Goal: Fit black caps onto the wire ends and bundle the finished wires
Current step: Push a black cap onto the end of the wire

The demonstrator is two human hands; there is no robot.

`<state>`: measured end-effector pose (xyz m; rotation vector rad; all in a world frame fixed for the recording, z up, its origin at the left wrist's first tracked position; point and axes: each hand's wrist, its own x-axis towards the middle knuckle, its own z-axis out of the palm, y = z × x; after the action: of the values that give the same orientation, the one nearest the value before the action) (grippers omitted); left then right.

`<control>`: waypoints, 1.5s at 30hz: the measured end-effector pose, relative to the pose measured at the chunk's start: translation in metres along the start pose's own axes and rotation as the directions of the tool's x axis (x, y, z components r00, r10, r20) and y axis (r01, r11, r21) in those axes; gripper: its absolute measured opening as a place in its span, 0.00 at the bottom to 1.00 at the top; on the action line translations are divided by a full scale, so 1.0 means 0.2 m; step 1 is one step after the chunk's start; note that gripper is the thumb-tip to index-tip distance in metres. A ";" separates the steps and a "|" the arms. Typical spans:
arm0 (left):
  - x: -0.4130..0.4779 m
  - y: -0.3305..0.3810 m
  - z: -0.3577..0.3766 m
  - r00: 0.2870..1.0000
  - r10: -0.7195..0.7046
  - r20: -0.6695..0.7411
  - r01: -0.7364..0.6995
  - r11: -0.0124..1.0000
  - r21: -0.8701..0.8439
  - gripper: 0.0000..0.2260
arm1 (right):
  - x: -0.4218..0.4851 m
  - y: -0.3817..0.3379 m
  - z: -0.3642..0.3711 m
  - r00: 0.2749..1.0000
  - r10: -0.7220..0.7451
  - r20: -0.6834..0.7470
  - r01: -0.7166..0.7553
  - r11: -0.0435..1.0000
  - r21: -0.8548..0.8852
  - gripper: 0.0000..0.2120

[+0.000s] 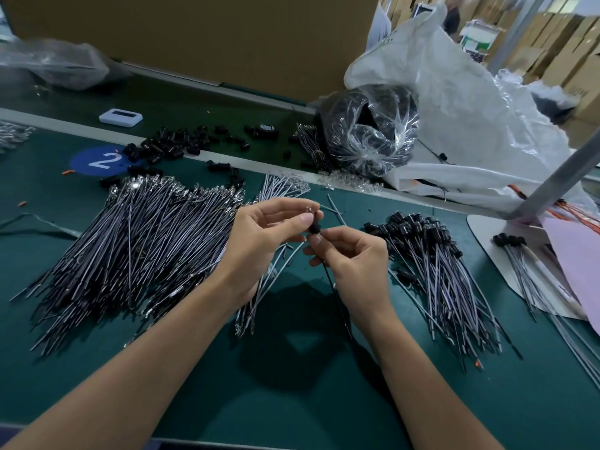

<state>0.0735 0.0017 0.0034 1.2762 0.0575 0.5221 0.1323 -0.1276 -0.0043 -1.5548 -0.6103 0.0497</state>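
Bright overhead light, wide-angle edge distortion

Uncapped wire pile [136, 241] on table [292, 384], left. Capped wire pile [438, 271] right. Between the 2 piles, left hand [263, 235] pinches cap [314, 227]; right hand [354, 254] pinches wire [331, 280] just below. Loose caps [181, 142] behind left pile. Bag [370, 131] behind right pile. Small capped bundle [519, 258] on board [483, 228], far right.

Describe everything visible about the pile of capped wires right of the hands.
The pile of capped wires lies loose on the green mat, just right of the right hand, which does not hold it. Thin grey wires fan toward the camera; glossy black caps cluster at their far ends. No tie shows.
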 end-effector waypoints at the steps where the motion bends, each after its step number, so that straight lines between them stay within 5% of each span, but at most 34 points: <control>1: 0.00 0.00 0.00 0.999 -0.023 0.027 0.023 1.000 0.009 0.11 | 0.00 0.00 0.00 1.000 -0.004 -0.009 0.004 1.000 0.006 0.07; 6: -0.01 -0.02 0.03 0.997 -0.059 0.043 0.055 0.995 0.082 0.11 | 0.00 0.02 -0.01 0.999 -0.034 -0.014 0.034 0.999 -0.024 0.07; 17: -0.02 0.00 0.06 0.995 0.093 -0.019 -0.094 0.993 -0.067 0.16 | -0.01 0.00 0.02 0.998 -0.045 0.035 0.041 0.994 0.102 0.08; 32: -0.03 0.04 0.05 0.986 0.152 -0.069 -0.155 0.987 -0.051 0.10 | -0.02 0.00 0.05 0.990 -0.061 0.126 0.040 0.986 0.162 0.11; 39: -0.02 0.02 0.04 0.990 0.096 -0.101 -0.111 0.982 -0.152 0.09 | -0.03 0.00 0.07 0.990 -0.057 0.132 0.037 0.988 0.147 0.13; 45: -0.01 0.02 0.03 0.993 -0.009 -0.119 -0.022 0.968 -0.251 0.06 | -0.03 -0.01 0.06 0.985 -0.037 0.171 0.025 0.997 0.071 0.04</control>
<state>0.0711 -0.0031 0.0089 0.9965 0.0844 0.5918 0.1224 -0.1190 -0.0056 -1.4831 -0.7615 0.1813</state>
